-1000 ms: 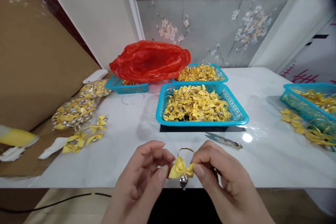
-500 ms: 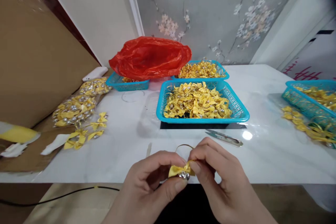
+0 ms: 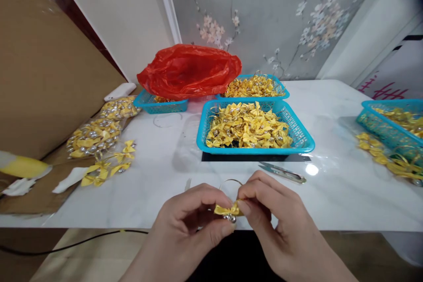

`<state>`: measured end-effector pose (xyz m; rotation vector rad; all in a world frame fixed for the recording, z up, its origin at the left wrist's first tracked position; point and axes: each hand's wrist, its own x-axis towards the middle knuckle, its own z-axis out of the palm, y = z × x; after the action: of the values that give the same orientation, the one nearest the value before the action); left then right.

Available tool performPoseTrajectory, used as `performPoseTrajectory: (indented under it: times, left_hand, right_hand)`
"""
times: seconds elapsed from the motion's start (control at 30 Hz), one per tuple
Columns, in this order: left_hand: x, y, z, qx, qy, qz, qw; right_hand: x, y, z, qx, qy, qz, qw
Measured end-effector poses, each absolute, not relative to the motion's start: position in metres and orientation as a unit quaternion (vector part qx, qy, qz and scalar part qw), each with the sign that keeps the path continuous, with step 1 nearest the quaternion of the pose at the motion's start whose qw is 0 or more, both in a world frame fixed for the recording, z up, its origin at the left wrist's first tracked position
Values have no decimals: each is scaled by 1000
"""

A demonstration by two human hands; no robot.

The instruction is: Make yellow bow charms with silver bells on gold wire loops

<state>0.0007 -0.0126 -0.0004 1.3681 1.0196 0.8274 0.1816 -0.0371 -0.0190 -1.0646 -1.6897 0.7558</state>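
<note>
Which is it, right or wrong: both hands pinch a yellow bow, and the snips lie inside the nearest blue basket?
Wrong in one respect: the head view shows the snips on the table, in front of the basket, not inside it. The left hand and right hand do pinch the bow.

Bright, even indoor light; glare spot on glossy white table (image 3: 311, 170); soft shadows under blue basket (image 3: 254, 147); wide-angle edge distortion, corners soft.
</note>
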Motion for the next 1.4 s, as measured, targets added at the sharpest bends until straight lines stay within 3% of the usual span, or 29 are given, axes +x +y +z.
performPoseTrajectory:
  times: [0.3,0.4,0.5,0.6,0.73,0.93,1.4]
  left_hand:
    - [-4,-9,-11,336,376,383,774]
    - [-3,-12,-17,208,388,385,811]
    - [2,-14,-21,90,413,399,814]
    - [8,-15,-20,2,395,421,816]
    - [12,-14,-14,-126,413,446,784]
    - [14,-13,-8,-226,393,470,757]
    - [20,-16,-5,-261,358,463,768]
  right_hand:
    - [185,-45,-45,-442,-486,434,617]
    - [177,-51,-51,-428,-474,467,611]
    - [170,-51,-49,-408,-560,424,583]
    - [168,-46,-43,-395,-642,294,588]
    - [164,-40,-37,-414,-649,196,608]
    - [154,-39,-34,-434,-651,166,600]
    - [160,-35,-27,-459,-659,180,568]
